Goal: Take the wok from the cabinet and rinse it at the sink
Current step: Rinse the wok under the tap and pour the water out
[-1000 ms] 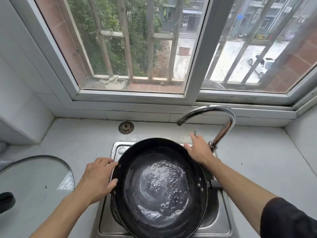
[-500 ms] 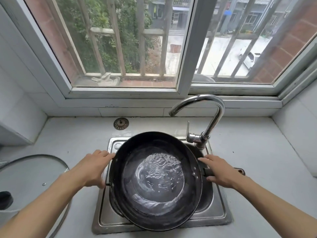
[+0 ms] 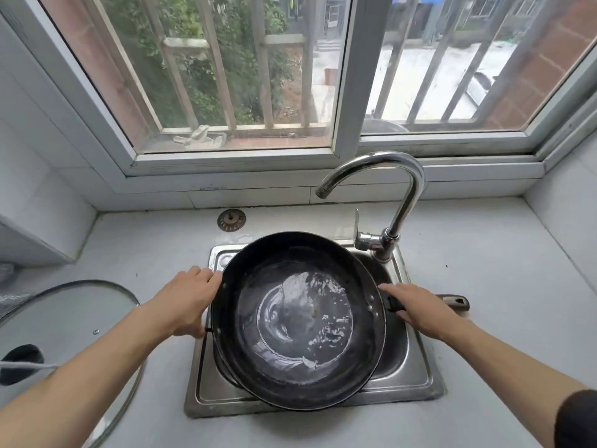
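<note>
wok (image 3: 298, 321) level over sink (image 3: 416, 379), handle (image 3: 452, 301) pts right

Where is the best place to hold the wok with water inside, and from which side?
Grip the wok by its long handle, coming from the right, where it sticks out over the sink edge; the right hand already lies on it. The left hand can probably steady the opposite rim, keeping the water level.
</note>
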Tool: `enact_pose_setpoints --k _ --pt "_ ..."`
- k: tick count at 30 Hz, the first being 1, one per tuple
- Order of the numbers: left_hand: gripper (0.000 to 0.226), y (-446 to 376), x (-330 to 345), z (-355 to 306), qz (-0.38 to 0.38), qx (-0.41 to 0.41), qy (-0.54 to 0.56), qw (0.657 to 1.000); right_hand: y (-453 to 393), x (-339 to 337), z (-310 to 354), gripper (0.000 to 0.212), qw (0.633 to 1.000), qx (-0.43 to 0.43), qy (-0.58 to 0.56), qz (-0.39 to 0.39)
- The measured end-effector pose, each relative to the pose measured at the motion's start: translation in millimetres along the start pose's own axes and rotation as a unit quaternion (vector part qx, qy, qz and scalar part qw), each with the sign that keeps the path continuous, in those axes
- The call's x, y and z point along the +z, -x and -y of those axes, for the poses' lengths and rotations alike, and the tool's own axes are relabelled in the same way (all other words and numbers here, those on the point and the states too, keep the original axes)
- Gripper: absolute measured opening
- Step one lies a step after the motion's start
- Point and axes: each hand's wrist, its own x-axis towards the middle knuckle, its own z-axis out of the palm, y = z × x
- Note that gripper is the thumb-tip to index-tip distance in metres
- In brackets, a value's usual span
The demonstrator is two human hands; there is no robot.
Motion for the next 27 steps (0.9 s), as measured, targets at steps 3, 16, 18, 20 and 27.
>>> enact_pose_setpoints --k 3,16,18,20,27 --pt "0.100 2 -1 -1 -0.007 0.005 0.000 1.000 0 3 -2 0.062 1.000 -0.009 0.005 -0.004" --pt "0.106 16 -16 19 -0.036 -0.014 -0.001 0.999 -15 -23 -1 0.072 0.997 -0.065 0.004 -0.044" --pt "0.110 16 -22 26 -0.051 -0.025 -0.002 0.998 -21 -31 4 0.078 0.996 -0.066 0.007 -0.066" --pt "0.112 15 -27 32 -0.073 -0.040 -0.007 0.997 -28 -37 8 0.081 0.994 -0.069 0.010 -0.084" --pt "0.122 6 -25 50 -0.155 -0.050 0.004 0.987 -50 -49 16 0.077 0.989 -0.056 -0.002 -0.135"
